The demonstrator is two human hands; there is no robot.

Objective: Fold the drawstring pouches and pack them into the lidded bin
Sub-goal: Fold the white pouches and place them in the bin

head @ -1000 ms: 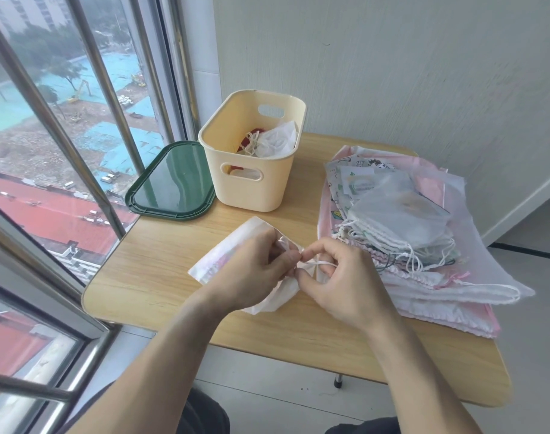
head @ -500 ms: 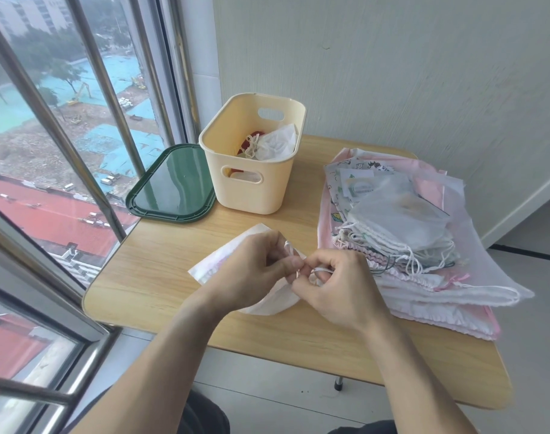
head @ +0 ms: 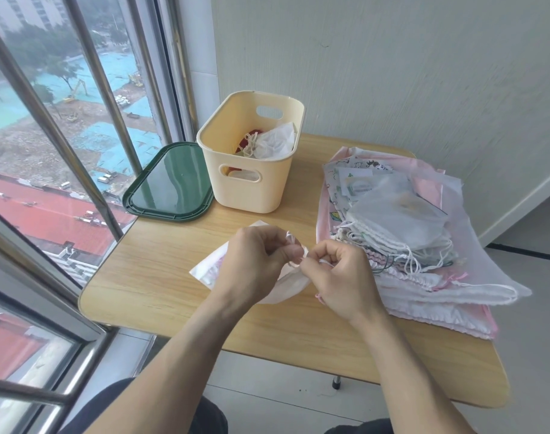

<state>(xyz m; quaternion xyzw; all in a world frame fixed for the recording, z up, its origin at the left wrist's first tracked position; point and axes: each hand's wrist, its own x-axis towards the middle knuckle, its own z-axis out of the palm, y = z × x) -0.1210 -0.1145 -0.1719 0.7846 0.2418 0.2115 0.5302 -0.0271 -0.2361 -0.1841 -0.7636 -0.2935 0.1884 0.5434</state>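
Both hands work on one white drawstring pouch, which lies on the wooden tabletop near its front edge, in the middle. The left hand pinches the gathered mouth of the pouch with curled fingers, and the right hand pinches the white cord just beside it, so the two hands almost touch. I judge that the step in hand is to tidy or tighten the cord before the fold; the pouch itself is not yet folded flat.

The cream lidded bin stands open at the back of the tabletop, and already holds some pouches. Its dark green lid lies flat beside it at the left edge. A pile of unfolded pouches covers the right side, so most of the work remains.

The next move probably calls for laying the cord on the cloth, folding the pouch small, and carrying it to the bin without the cord coming loose.
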